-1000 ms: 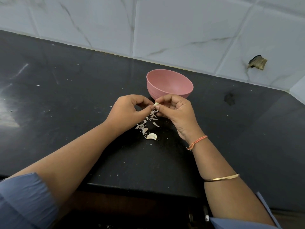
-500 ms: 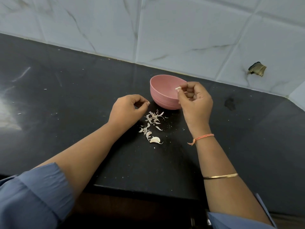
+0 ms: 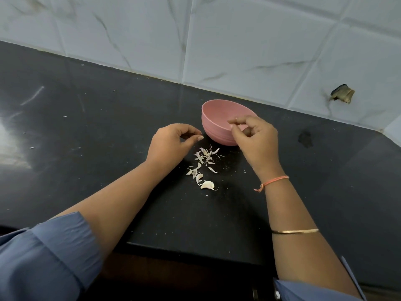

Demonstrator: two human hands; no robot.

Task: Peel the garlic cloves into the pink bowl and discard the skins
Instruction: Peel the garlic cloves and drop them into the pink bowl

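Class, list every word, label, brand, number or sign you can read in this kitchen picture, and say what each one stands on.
None: no readable text shows anywhere in the head view.
The pink bowl, black counter, wall tiles, gold bangle and blue sleeve show no writing, logo or number.

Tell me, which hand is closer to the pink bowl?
Right. The right hand hangs over the pink bowl at its near rim, fingertips above its inside. The left hand is off to the bowl's left, above the counter, not touching it.
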